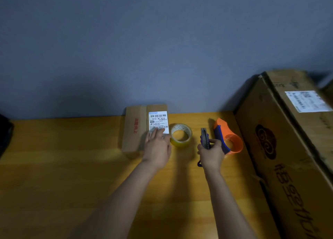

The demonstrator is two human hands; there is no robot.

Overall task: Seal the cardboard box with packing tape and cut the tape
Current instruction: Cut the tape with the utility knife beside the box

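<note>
We see a big brown box (288, 148) standing at the right end of the yellow table (72, 166). The small cardboard box (137, 129) we want to seal lies flat near the wall, with a white label (158, 119) on top. Just beside it sits the roll of tape (181, 135), and to the right lies an orange tape holder (228, 138).

Our left hand (157, 146) rests flat and open on the small box, holding nothing. Our right hand (211, 153) has its grip closed around a cutter knife (205, 139), pointing away from us.

We think the knife could slip and nick our left hand, because the two hands are near each other. The box could also slide if we push it.
</note>
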